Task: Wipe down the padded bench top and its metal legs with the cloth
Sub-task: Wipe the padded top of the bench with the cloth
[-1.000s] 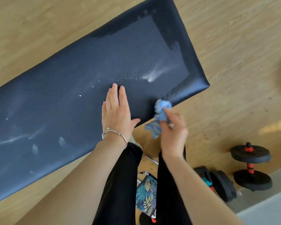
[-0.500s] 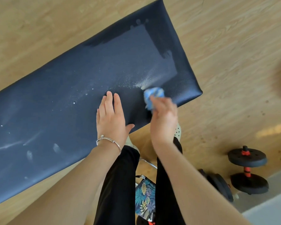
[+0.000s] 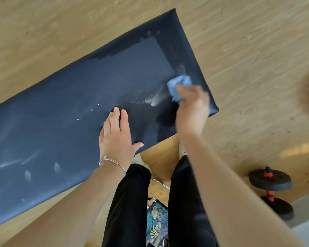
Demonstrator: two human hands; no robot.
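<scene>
**Padded bench top (image 3: 61, 122), wiping stage.** The right hand (image 3: 192, 113) clamps a bunched blue cloth (image 3: 179, 85) and presses it on the pad near its right end, just beyond a white powdery streak (image 3: 152, 102). The left hand (image 3: 116, 138), fingers straight and holding nothing, lies flat at the pad's near edge (apparently as a brace). Judged next move: sweep across the streak, then leftward over the remaining smears; the metal legs seem still to do. No readable writing or brand appears.
</scene>
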